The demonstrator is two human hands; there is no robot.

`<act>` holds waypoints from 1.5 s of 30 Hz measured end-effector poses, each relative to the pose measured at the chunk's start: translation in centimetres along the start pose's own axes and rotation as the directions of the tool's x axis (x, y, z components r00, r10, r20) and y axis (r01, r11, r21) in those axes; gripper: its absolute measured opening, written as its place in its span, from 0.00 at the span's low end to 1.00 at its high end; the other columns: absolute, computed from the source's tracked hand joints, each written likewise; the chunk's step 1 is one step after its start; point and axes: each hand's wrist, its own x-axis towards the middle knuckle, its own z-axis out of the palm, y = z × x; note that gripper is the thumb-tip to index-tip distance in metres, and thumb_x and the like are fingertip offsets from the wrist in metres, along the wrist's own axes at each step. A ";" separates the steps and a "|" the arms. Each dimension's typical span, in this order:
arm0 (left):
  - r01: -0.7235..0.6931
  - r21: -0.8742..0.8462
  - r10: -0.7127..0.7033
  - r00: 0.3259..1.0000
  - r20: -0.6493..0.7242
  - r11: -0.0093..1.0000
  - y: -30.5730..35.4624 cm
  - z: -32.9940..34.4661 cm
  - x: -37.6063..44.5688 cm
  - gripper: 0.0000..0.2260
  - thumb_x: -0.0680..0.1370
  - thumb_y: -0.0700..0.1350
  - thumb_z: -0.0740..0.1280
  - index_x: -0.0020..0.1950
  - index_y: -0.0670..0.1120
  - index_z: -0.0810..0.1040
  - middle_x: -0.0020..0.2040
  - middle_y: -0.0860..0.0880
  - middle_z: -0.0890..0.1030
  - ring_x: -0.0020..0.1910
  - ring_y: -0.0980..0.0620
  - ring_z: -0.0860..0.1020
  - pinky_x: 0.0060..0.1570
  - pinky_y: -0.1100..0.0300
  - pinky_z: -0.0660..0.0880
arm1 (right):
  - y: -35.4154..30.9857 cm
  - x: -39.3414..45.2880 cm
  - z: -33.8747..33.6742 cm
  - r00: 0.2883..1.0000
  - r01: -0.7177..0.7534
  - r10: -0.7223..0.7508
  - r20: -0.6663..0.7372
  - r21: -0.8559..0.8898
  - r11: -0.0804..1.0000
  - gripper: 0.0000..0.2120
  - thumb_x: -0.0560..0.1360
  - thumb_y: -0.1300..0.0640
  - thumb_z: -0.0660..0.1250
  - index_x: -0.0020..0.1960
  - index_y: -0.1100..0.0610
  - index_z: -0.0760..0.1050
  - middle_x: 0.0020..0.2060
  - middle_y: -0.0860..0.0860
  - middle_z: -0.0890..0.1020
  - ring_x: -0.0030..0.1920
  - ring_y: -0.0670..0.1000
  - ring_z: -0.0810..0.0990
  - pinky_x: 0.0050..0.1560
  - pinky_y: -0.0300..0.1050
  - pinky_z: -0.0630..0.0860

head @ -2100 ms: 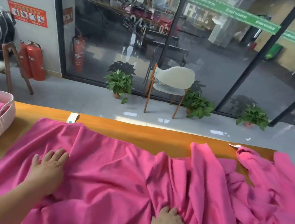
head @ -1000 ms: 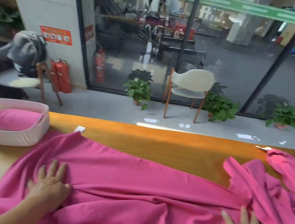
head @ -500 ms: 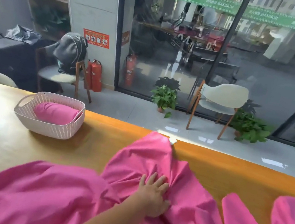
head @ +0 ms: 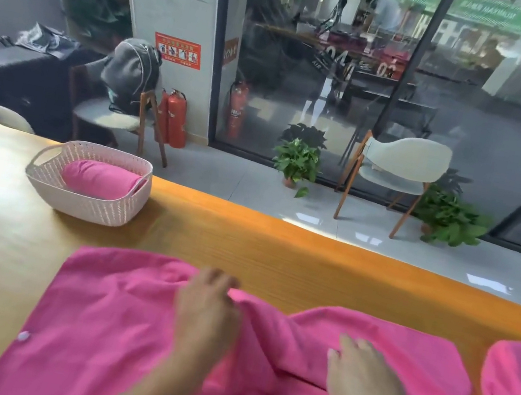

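A large pink cloth [head: 112,321] lies spread on the wooden table [head: 277,252], creased in the middle. My left hand [head: 208,306] sits at the cloth's far edge, fingers curled over a raised fold that it grips. To its right, my right hand [head: 361,386] rests flat on the cloth with fingers straight. A small white tag [head: 23,336] shows on the cloth near its left edge. The hands are slightly blurred.
A white woven basket [head: 46,180] with a folded pink cloth [head: 98,179] in it stands at the table's far left. Another crumpled pink cloth [head: 517,389] lies at the right edge. Beyond the table are chairs, potted plants, fire extinguishers and a glass wall.
The cloth's left part now lies flatter, with a straight far edge. My left hand went from pressing flat to curling on the far fold. My right hand came back into view onto the cloth.
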 end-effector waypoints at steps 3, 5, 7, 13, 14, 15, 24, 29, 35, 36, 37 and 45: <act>0.335 0.411 -0.435 0.882 0.180 0.848 -5.8 -2.9 -0.4 0.20 0.76 0.56 0.63 0.65 0.49 0.75 0.63 0.44 0.73 0.64 0.41 0.71 0.61 0.47 0.69 | -0.6 2.6 1.7 0.991 -0.131 0.129 0.042 0.053 0.990 0.29 0.83 0.42 0.46 0.81 0.53 0.47 0.80 0.57 0.51 0.79 0.57 0.51 0.78 0.54 0.51; 0.368 0.529 -0.587 0.737 0.336 0.765 -7.4 -2.8 -1.7 0.35 0.76 0.69 0.54 0.78 0.51 0.57 0.77 0.44 0.57 0.76 0.44 0.55 0.72 0.45 0.56 | -0.7 3.8 4.5 0.987 -0.153 0.145 0.076 0.118 0.981 0.32 0.82 0.38 0.44 0.81 0.51 0.41 0.80 0.55 0.42 0.80 0.56 0.43 0.78 0.54 0.45; 0.296 0.535 -0.543 0.744 0.389 0.791 -7.6 -1.6 -2.3 0.41 0.75 0.73 0.48 0.80 0.50 0.44 0.80 0.44 0.44 0.79 0.45 0.43 0.74 0.43 0.46 | 0.3 4.4 5.4 0.988 -0.154 0.153 0.019 0.157 0.976 0.34 0.81 0.35 0.42 0.81 0.50 0.39 0.80 0.53 0.39 0.80 0.54 0.39 0.78 0.53 0.40; -0.025 0.444 -0.251 0.796 0.551 0.896 -7.9 2.3 3.2 0.49 0.63 0.75 0.33 0.80 0.53 0.42 0.80 0.48 0.40 0.79 0.49 0.39 0.75 0.46 0.39 | 4.2 7.2 6.1 0.988 -0.125 0.134 -0.078 0.107 0.986 0.35 0.80 0.32 0.40 0.80 0.47 0.37 0.79 0.49 0.37 0.79 0.50 0.35 0.78 0.51 0.36; -0.064 0.414 -0.214 0.779 0.589 0.908 -7.8 3.0 4.7 0.49 0.63 0.75 0.33 0.80 0.53 0.43 0.80 0.49 0.40 0.79 0.49 0.39 0.75 0.47 0.39 | 4.8 8.4 5.7 0.989 -0.125 0.131 -0.062 0.088 0.988 0.35 0.80 0.32 0.41 0.81 0.46 0.38 0.79 0.49 0.37 0.79 0.50 0.36 0.78 0.51 0.36; -0.087 0.395 -0.196 0.758 0.622 0.914 -7.6 3.8 6.1 0.48 0.64 0.76 0.36 0.80 0.54 0.43 0.80 0.49 0.40 0.79 0.49 0.39 0.76 0.47 0.39 | 5.4 9.5 5.0 0.991 -0.120 0.125 -0.039 0.105 0.987 0.35 0.80 0.33 0.43 0.81 0.46 0.38 0.80 0.48 0.37 0.79 0.50 0.36 0.78 0.50 0.36; 0.093 0.400 -0.276 0.860 0.429 0.912 -5.6 3.9 2.3 0.42 0.72 0.75 0.41 0.80 0.52 0.47 0.81 0.47 0.45 0.79 0.47 0.43 0.76 0.46 0.43 | 1.3 5.6 6.1 0.968 -0.227 0.243 -0.071 0.179 0.957 0.39 0.76 0.29 0.39 0.81 0.48 0.42 0.81 0.53 0.44 0.80 0.53 0.42 0.77 0.51 0.39; -0.007 0.441 -0.202 0.882 0.425 0.897 -9.7 3.6 4.4 0.49 0.64 0.78 0.33 0.80 0.55 0.51 0.81 0.49 0.47 0.79 0.47 0.46 0.76 0.46 0.43 | 7.7 9.4 5.2 0.922 -0.350 0.373 -0.101 0.192 0.917 0.37 0.78 0.31 0.38 0.81 0.49 0.42 0.80 0.48 0.42 0.80 0.51 0.42 0.78 0.51 0.40; 0.002 0.545 -0.280 0.860 0.427 0.839 -9.2 2.5 5.5 0.40 0.71 0.77 0.46 0.77 0.56 0.60 0.78 0.49 0.57 0.77 0.47 0.54 0.72 0.41 0.51 | 10.1 10.8 1.3 0.806 -0.591 0.592 -0.008 0.030 0.806 0.33 0.80 0.37 0.48 0.77 0.56 0.61 0.77 0.53 0.62 0.75 0.56 0.61 0.71 0.53 0.63; -0.005 0.574 -0.263 0.886 0.382 0.819 -8.5 2.2 5.6 0.37 0.72 0.75 0.48 0.73 0.55 0.66 0.74 0.48 0.65 0.74 0.46 0.62 0.70 0.42 0.56 | 9.5 11.0 0.3 0.823 -0.568 0.567 -0.044 -0.012 0.823 0.28 0.81 0.42 0.51 0.74 0.55 0.67 0.74 0.53 0.68 0.72 0.56 0.65 0.69 0.52 0.65; -0.002 0.579 -0.229 0.917 0.325 0.815 -7.8 1.9 6.1 0.34 0.73 0.74 0.50 0.69 0.55 0.71 0.68 0.46 0.71 0.69 0.44 0.68 0.68 0.43 0.60 | 8.8 11.3 -0.5 0.849 -0.521 0.516 -0.117 -0.022 0.853 0.23 0.81 0.47 0.53 0.72 0.54 0.71 0.71 0.52 0.71 0.70 0.55 0.68 0.67 0.51 0.67; -0.151 0.367 -0.075 0.842 0.535 0.918 -8.0 5.1 8.6 0.48 0.65 0.78 0.35 0.80 0.54 0.44 0.81 0.49 0.43 0.79 0.49 0.41 0.76 0.49 0.41 | 6.5 16.6 -0.8 0.973 -0.138 0.150 -0.175 0.080 0.987 0.17 0.81 0.56 0.59 0.69 0.49 0.72 0.65 0.51 0.74 0.59 0.56 0.77 0.52 0.48 0.75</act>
